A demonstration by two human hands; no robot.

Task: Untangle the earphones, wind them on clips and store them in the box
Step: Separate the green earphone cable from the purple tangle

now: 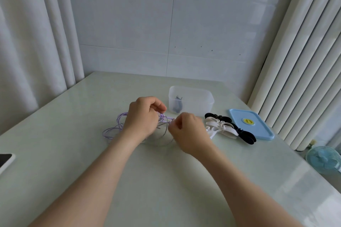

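Observation:
A tangle of purple earphone cable (114,129) and grey cable (162,139) lies on the pale table in front of me. My left hand (143,115) pinches the purple cable at the knot, fingers curled. Just to its right, my right hand (186,131) pinches the same cables, fingers also curled. Behind the hands stands a clear plastic box (193,97) with a wound dark earphone (177,106) inside. White clips (219,127) and black clips (245,136) lie in a pile to the right of my right hand.
The box's blue lid (251,123) lies flat right of the clips. A phone (5,160) sits at the table's left edge. A small blue fan (324,158) stands beyond the right edge. White curtains hang on both sides.

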